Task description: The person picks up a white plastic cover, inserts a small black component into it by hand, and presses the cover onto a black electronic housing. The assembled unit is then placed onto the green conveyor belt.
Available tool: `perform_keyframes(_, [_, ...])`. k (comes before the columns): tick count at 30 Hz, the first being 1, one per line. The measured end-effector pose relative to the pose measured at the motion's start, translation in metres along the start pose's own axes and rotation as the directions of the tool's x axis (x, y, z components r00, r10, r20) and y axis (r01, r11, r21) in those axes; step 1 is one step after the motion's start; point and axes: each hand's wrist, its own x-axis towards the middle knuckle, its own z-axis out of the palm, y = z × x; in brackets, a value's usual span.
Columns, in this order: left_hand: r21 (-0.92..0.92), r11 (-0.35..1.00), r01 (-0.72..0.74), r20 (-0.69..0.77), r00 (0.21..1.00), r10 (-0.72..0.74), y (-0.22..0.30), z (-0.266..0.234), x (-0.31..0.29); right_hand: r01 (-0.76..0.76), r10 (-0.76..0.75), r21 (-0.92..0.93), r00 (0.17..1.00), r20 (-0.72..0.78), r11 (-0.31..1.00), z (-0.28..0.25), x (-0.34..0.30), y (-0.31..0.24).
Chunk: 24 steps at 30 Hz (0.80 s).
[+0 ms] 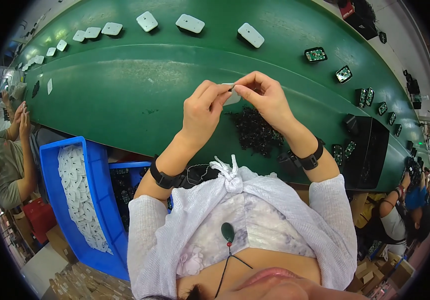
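In front of me, over the green bench, my left hand (203, 106) and my right hand (269, 99) meet with closed fingertips. Between them is a white plastic cover (233, 96), partly hidden by the fingers. A small dark part (231, 89) shows at the pinched fingertips; its exact shape is too small to make out. Just below the hands, nearer to me, a loose pile of small black parts (258, 132) lies on the bench. Both wrists wear black bands.
White-topped black housings (190, 24) stand along the belt (215, 42), with open housings showing circuit boards (344, 74) farther right. A black tray (370, 155) sits at right. A blue bin (95, 185) of white covers (77, 195) is at left. Other people work at both sides.
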Motion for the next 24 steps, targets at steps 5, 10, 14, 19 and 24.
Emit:
perform_keyframes(5, [-0.096,0.990,0.107,0.088,0.991,-0.099,0.001,-0.005,-0.004,0.108,-0.093,-0.262,0.993,0.067,0.959,-0.004,-0.005,-0.018])
perform_keyframes(10, [-0.530,0.734,0.426,0.151,0.899,-0.412,0.009,-0.001,-0.004,0.218,-0.238,-0.407,0.971,0.002,0.887,0.004,-0.014,-0.017])
perform_keyframes(14, [-0.594,0.611,0.524,0.270,0.845,-0.462,0.004,-0.004,-0.008,0.305,-0.370,-0.426,0.926,-0.076,0.852,0.012,-0.012,-0.002])
perform_keyframes(19, [-0.614,0.645,0.455,0.225,0.884,-0.409,0.000,-0.002,-0.013,0.298,-0.350,-0.400,0.935,-0.061,0.867,0.018,-0.016,-0.001])
perform_keyframes(24, [-0.499,0.825,0.266,0.102,0.963,-0.249,0.003,-0.005,-0.015,0.149,-0.170,-0.227,0.982,-0.077,0.962,0.022,-0.019,-0.004])
